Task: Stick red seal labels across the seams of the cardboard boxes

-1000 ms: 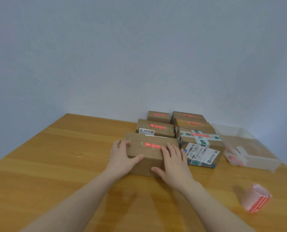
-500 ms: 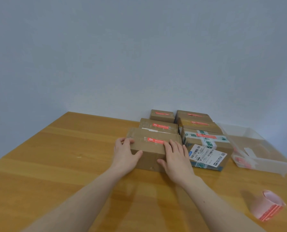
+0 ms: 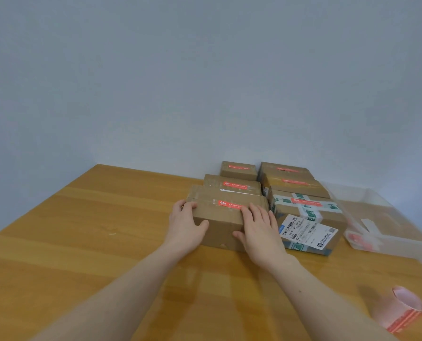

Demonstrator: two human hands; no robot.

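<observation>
A brown cardboard box (image 3: 219, 225) stands nearest me on the wooden table, with a red seal label (image 3: 229, 203) stuck across its top seam. My left hand (image 3: 186, 227) grips its left end, thumb on the front face. My right hand (image 3: 260, 231) lies on its right end, fingers over the top edge and covering the label's right tip. Behind it and to the right stand several more boxes, each with a red label: one directly behind (image 3: 232, 185) and one with green-white tape and a shipping sticker (image 3: 305, 217). A roll of red labels (image 3: 399, 310) lies at the front right.
A clear plastic bin (image 3: 387, 225) sits at the right, holding pale scraps. The table (image 3: 82, 242) meets a plain wall at the back; its left corner edge runs diagonally from the far middle.
Both hands have slid the near box away from me, up against the box behind it. My view has shifted, so the label roll sits lower right.
</observation>
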